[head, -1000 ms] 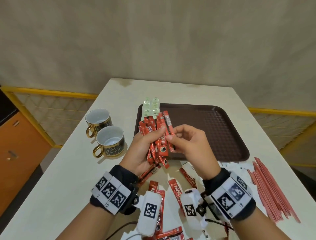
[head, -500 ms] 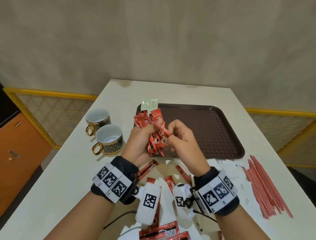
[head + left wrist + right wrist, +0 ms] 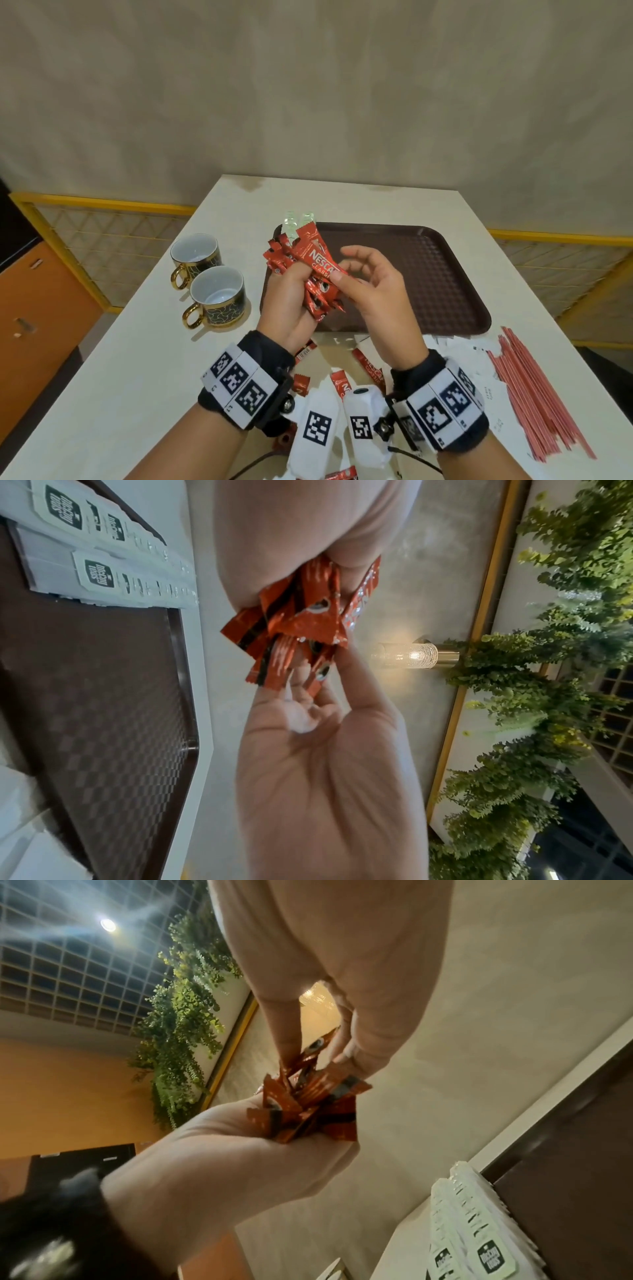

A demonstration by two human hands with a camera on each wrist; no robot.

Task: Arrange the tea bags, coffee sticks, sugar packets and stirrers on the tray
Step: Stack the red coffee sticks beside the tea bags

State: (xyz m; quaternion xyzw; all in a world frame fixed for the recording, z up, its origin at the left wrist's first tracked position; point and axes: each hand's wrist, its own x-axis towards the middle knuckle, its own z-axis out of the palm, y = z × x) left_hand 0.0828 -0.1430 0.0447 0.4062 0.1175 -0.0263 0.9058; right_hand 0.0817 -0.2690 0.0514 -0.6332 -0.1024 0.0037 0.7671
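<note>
My left hand [image 3: 298,287] grips a bundle of red coffee sticks [image 3: 317,274] above the left part of the brown tray [image 3: 428,274]. My right hand [image 3: 342,265] pinches the front stick of the bundle, thumb on its label, the other fingers loosely curled. In the right wrist view its fingertips [image 3: 291,1045] pinch the coffee sticks [image 3: 308,1104]. In the left wrist view the coffee sticks [image 3: 298,620] fan out between both hands. Tea bags [image 3: 296,221] lie in the tray's far left corner. White sugar packets [image 3: 479,363] and red stirrers [image 3: 534,394] lie on the table at right.
Two patterned cups [image 3: 217,294] stand left of the tray. Loose coffee sticks [image 3: 368,365] lie on the table under my wrists. The table's right edge runs just past the stirrers. A yellow railing [image 3: 102,205] borders the table on both sides.
The bundle has tilted to the left and one stick now lies across its front, label up. My right hand's fingers have loosened from a tight pinch.
</note>
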